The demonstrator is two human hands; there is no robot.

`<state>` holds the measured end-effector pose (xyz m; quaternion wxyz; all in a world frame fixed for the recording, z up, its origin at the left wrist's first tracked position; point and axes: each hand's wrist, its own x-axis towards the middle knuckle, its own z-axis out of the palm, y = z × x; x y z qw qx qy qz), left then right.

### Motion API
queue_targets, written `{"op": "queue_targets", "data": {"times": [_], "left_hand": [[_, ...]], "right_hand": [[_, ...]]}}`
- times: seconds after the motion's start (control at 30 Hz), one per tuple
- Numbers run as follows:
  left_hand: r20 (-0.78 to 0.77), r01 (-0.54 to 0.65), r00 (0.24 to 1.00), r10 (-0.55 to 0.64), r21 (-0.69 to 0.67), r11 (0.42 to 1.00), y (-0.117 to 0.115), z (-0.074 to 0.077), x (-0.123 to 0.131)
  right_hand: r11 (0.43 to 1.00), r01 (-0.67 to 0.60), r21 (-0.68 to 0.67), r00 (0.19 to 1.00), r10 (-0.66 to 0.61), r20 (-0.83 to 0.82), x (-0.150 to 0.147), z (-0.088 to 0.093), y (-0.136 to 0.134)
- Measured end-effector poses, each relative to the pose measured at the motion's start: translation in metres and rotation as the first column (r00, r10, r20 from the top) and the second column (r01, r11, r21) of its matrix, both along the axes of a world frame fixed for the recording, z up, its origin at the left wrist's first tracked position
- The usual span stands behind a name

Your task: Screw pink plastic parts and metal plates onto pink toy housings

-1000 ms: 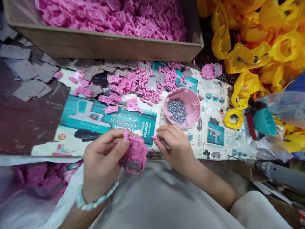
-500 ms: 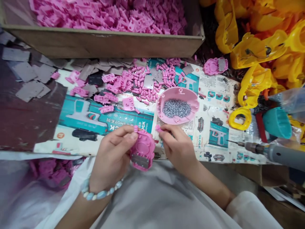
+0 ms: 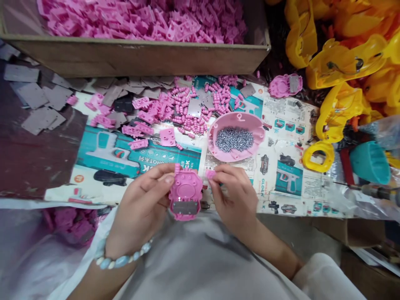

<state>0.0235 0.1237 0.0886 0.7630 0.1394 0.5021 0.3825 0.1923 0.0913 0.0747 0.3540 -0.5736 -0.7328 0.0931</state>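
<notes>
My left hand (image 3: 140, 208) grips a pink moulded plastic toy housing (image 3: 186, 193) by its side, with a grey metal plate set in its lower end. My right hand (image 3: 234, 200) pinches a small pink plastic piece (image 3: 210, 174) between thumb and fingers, just right of the housing and apart from it. Above both hands sits a pink plastic shell (image 3: 236, 135) holding a heap of small metal screws (image 3: 234, 139). Loose pink beads (image 3: 187, 112), pink plates (image 3: 167, 137) and grey metal plates (image 3: 195, 107) lie on the printed paper (image 3: 281, 183) beyond my hands.
A cardboard box (image 3: 134, 58) full of pink plastic parts stands at the far edge. Yellow plastic shells (image 3: 340, 62) are heaped to the right, beside a teal cup (image 3: 368, 162) and a plastic bag (image 3: 353, 200). Grey plates (image 3: 39, 121) lie on a dark board at left.
The housing has turned upright in my left hand. My right hand has moved slightly up with the small pink piece. The view has shifted a little, and the electric screwdriver at right has mostly left the picture.
</notes>
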Motion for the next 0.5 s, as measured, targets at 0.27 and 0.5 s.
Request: {"op": "queue_targets", "data": {"times": [0.27, 0.5], "left_hand": [[-0.137, 0.131, 0.986, -0.094, 0.301, 0.945, -0.021, -0.002, 0.008], [-0.137, 0.113, 0.988, -0.064, 0.386, 0.915, -0.024, 0.003, 0.016]], "right_hand": [[0.945, -0.273, 0.180, 0.951, 0.293, -0.096, -0.003, 0.019, 0.004], [0.956, -0.245, 0.161, 0.961, 0.262, -0.093, -0.003, 0.017, 0.003]]}}
